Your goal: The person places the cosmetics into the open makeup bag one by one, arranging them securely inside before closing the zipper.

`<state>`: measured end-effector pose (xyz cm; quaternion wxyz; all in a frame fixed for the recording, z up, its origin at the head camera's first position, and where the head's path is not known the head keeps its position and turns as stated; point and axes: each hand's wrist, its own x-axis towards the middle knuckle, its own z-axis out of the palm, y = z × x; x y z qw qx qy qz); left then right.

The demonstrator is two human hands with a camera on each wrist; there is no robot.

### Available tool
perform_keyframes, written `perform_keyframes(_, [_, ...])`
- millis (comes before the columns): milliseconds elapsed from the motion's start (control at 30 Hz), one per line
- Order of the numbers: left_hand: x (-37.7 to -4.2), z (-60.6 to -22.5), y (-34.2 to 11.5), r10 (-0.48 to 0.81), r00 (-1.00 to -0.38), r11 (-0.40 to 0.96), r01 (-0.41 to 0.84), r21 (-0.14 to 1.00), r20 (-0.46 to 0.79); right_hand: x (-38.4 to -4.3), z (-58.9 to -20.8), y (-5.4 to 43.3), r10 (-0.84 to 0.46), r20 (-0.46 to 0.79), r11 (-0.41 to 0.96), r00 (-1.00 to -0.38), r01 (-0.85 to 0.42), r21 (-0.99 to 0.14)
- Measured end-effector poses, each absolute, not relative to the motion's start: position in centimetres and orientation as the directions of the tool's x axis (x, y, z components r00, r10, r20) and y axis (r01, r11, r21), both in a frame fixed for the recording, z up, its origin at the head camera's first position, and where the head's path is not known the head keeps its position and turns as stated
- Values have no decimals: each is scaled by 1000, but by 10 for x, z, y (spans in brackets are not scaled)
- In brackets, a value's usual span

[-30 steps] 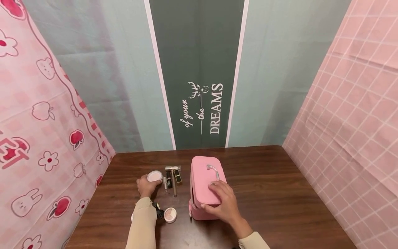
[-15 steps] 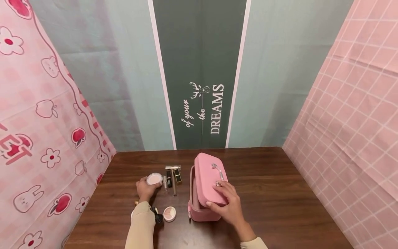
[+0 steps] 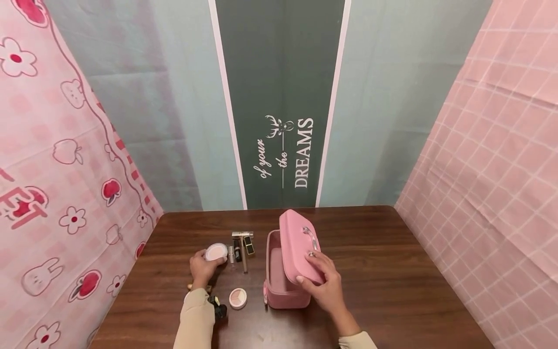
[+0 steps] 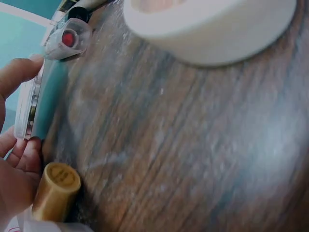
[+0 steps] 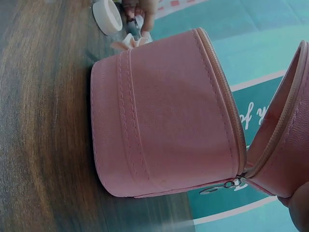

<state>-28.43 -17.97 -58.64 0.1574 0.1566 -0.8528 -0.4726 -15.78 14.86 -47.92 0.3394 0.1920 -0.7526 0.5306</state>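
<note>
My left hand (image 3: pixel 203 269) pinches a round powder compact (image 3: pixel 216 252) between thumb and fingers at the table's left side. In the left wrist view the compact (image 4: pixel 31 104) stands edge-on, thumb on one face and fingertips on the other. My right hand (image 3: pixel 327 286) grips the front right edge of a pink makeup case's lid (image 3: pixel 296 249), with the thumb at its front corner. The lid is tilted up to the right, and pink lining shows inside the case body (image 3: pixel 288 301). An unfastened zipper (image 5: pixel 236 181) runs along the rim in the right wrist view.
A round three-shade palette (image 3: pixel 237 298) lies left of the case. Beyond the compact are a silver tube (image 3: pixel 242 234), a slim tan stick (image 3: pixel 244 259) and a black-and-gold case (image 3: pixel 249 245). A gold-capped tube (image 4: pixel 57 183) is beside my left hand. Fabric hangs around the table (image 3: pixel 392 281).
My right hand has lifted the makeup case's lid and tipped it to the right, so the inside now shows. The left hand and compact have barely moved.
</note>
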Motion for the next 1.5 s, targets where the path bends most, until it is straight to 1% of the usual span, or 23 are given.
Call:
perform_keyframes(167, [-280, -587, -184, -440, -894, 476, -156, 866, 81, -156, -479, 149, 99, 659, 293, -746, -610, -736])
perform_keyframes(367, [-275, -581, -182, -445, -890, 474, -143, 869, 97, -150, -474, 152, 141, 583, 235, -800, -545, -805])
perform_keyframes(500, [-268, -578, -183, -439, -894, 478, -155, 865, 83, -146, -469, 153, 170, 561, 248, -810, -516, -820])
perform_keyframes(633, [-263, -573, -183, -427, -900, 495, -148, 856, 91, -142, -462, 152, 169, 573, 292, -802, -515, -806])
perform_keyframes(700, [-262, -570, -182, -424, -899, 503, -132, 854, 110, -141, -459, 153, 160, 593, 323, -789, -526, -787])
perform_keyframes(867, [-258, -561, -176, -417, -896, 511, -92, 855, 153, -138, -455, 156, 132, 677, 417, -724, -579, -701])
perform_keyframes(1067, [-248, -553, -168, -437, -886, 490, -92, 867, 153, -139, -452, 161, 45, 794, 449, -606, -698, -558])
perform_keyframes(1167, [-243, -550, -166, -445, -880, 489, -84, 868, 165, -140, -450, 162, 25, 835, 478, -550, -727, -493])
perform_keyframes(1333, [-235, -542, -159, -422, -885, 507, -53, 860, 195, -146, -455, 172, 8, 859, 535, -512, -723, -436])
perform_keyframes(1500, [-228, -536, -151, -396, -890, 515, -12, 857, 226, -154, -458, 191, -108, 860, 632, -499, -702, -327])
